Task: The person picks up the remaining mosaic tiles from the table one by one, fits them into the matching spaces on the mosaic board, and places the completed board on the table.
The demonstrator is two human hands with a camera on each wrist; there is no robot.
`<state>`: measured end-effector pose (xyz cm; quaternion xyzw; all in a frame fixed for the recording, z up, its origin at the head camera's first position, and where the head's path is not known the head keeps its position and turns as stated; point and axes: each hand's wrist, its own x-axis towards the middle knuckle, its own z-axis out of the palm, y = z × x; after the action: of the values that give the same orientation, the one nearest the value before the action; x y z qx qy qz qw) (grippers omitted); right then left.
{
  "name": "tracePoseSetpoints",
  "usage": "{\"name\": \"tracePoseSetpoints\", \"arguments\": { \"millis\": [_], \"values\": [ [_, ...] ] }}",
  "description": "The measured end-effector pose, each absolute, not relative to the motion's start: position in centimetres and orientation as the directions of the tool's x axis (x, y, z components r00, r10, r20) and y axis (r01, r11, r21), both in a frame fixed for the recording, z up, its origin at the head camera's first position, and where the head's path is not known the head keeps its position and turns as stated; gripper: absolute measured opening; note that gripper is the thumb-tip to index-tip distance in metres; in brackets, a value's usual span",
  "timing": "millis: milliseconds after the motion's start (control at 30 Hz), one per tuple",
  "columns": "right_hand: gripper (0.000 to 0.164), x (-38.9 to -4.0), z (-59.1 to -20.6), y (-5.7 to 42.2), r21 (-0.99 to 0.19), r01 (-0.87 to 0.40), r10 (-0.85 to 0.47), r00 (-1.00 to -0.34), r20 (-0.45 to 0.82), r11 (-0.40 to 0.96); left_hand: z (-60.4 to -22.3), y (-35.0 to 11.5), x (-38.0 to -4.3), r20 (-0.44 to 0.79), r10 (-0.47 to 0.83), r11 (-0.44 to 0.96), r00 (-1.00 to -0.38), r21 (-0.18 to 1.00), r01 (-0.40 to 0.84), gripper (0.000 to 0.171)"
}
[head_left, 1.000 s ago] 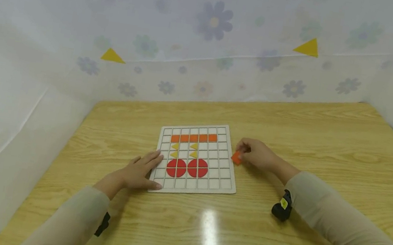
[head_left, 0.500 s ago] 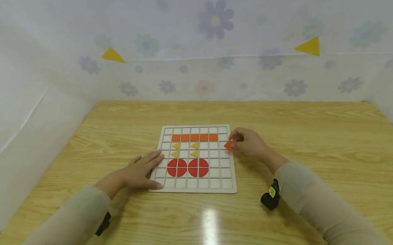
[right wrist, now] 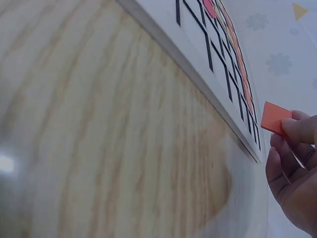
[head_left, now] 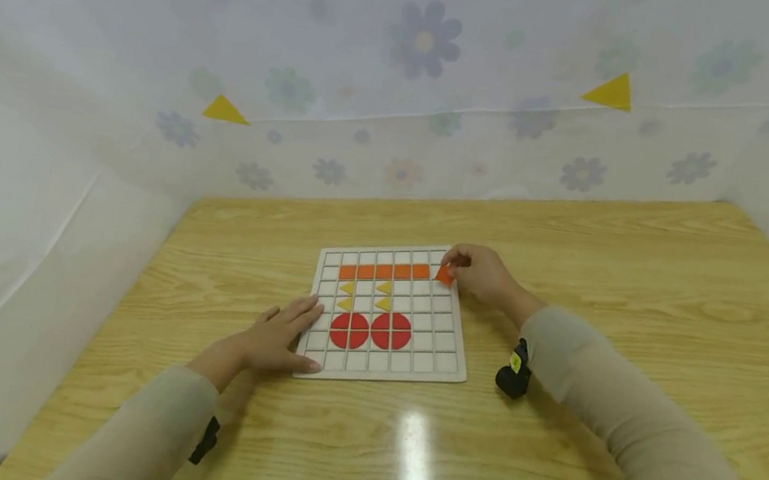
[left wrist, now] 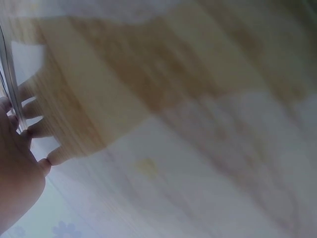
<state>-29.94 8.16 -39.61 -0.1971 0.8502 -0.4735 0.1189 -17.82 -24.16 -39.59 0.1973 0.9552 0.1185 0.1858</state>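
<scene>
A white grid board point(head_left: 442, 355) lies on the wooden table. In the head view it bears a row of orange square tiles point(head_left: 384, 272), several small yellow triangles point(head_left: 383, 304) and two red circles point(head_left: 390, 331) made of quarter pieces. My right hand point(head_left: 486, 275) pinches an orange square tile point(right wrist: 275, 118) between thumb and fingers, held tilted at the board's right edge, level with the right end of the orange row. My left hand point(head_left: 275, 335) rests with spread fingers on the board's left edge, thumb at the near left corner.
The wooden table point(head_left: 574, 258) extends around the board, with a bright glare streak in front. Flower-patterned white sheeting point(head_left: 410, 112) walls the back and sides, carrying yellow triangles point(head_left: 610, 91). A black wrist camera point(head_left: 515, 371) hangs below the right sleeve.
My right hand has carried the orange square tile up and to the left, from beside the board onto its right edge near the orange row. The left hand has stayed put.
</scene>
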Motion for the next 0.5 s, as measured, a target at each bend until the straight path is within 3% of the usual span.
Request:
{"name": "tracePoseSetpoints", "arguments": {
  "millis": [500],
  "values": [
    [0.014,-31.3,-39.9,6.9,-0.821,-0.248,-0.434,-0.901,0.001,0.514,-39.0,-24.2,-17.4,-0.299,0.431,0.888,-0.851,0.308,0.342,0.090]
  ]
}}
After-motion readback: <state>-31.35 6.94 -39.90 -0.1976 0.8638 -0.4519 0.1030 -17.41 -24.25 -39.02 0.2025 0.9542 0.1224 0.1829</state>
